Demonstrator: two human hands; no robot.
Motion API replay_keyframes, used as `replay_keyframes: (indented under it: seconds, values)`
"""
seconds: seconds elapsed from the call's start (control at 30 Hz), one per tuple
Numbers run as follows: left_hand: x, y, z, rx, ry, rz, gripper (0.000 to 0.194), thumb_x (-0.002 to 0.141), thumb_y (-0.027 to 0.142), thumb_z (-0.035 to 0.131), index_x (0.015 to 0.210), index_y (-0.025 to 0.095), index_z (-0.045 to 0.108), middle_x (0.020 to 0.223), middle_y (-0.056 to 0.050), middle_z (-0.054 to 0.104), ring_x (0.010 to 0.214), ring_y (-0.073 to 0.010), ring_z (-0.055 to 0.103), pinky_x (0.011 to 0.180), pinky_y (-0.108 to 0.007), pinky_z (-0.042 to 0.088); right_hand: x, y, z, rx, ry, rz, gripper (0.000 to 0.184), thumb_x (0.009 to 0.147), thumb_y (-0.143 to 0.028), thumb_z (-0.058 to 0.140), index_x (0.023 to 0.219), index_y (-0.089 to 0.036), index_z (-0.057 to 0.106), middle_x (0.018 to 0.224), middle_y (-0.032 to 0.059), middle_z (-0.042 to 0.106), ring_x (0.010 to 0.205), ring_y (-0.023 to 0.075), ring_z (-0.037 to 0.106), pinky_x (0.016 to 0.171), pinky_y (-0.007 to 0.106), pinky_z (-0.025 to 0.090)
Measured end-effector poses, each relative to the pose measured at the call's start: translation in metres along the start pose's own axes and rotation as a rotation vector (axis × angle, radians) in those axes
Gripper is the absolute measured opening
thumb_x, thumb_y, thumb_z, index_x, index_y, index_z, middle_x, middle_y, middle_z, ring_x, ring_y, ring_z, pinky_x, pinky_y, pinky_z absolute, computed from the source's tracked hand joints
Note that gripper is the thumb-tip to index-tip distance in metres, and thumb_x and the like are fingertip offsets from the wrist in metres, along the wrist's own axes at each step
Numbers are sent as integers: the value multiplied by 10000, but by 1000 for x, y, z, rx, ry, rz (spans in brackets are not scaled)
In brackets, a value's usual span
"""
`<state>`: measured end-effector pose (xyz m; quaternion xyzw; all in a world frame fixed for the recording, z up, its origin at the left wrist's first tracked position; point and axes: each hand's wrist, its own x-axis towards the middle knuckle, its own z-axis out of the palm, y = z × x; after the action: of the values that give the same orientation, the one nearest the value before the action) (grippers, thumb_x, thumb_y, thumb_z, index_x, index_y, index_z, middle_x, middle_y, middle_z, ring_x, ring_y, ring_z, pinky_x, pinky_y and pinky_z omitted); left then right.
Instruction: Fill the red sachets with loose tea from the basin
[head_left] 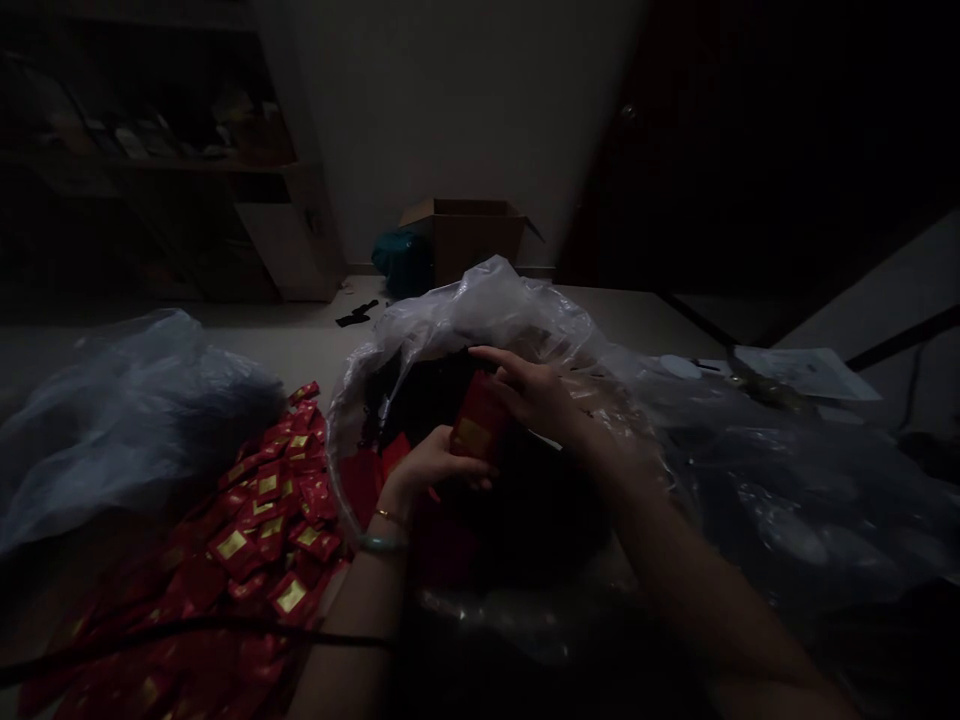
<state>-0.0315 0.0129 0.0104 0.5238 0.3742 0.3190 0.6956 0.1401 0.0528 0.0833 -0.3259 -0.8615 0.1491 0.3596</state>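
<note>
My left hand [431, 465] grips the lower left edge of a red pouch [474, 430] with a gold label. My right hand [534, 390] is at the pouch's upper right edge, its index finger stretched out and the other fingers curled against the pouch. Both hands are over a round container lined with a clear plastic bag [495, 290]. Dark material [420, 390] fills much of it; what it is cannot be made out. Flat red pieces [360, 480] lie inside at the left, near my left wrist.
A large heap of red packets with gold labels [270, 490] spreads at the left. Beyond it sits a translucent plastic bag [165, 370]. More clear plastic [780, 480] lies at the right. A cardboard box [480, 240] and a teal bundle [403, 262] stand by the wall.
</note>
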Motion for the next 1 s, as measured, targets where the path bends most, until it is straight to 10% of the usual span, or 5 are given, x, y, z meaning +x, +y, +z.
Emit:
replay_keyframes:
  seconds: [0.43,0.73,1.0]
  values:
    - [7,-5,4,-87,154,28,339,548,229,812,819,95,658,707,-73,713,590,-159,650,574,-254,507,0,12,-1,14,84,41,403,770,-217,632,1156,-217,513,802,9,691,787,196,647,805,355,422]
    - [3,-9,0,-471,68,151,694,738,733,428,1058,156,642,740,-91,692,599,-207,637,563,-328,507,-2,-10,6,66,-289,-40,551,771,-79,597,1279,-208,430,939,22,723,990,188,636,999,450,274]
    - [2,-3,3,-302,127,34,751,811,720,248,1058,118,624,609,-77,628,518,-200,578,486,-307,442,5,-9,9,186,-162,10,343,835,-190,557,1177,-196,577,865,34,636,749,142,611,677,274,488]
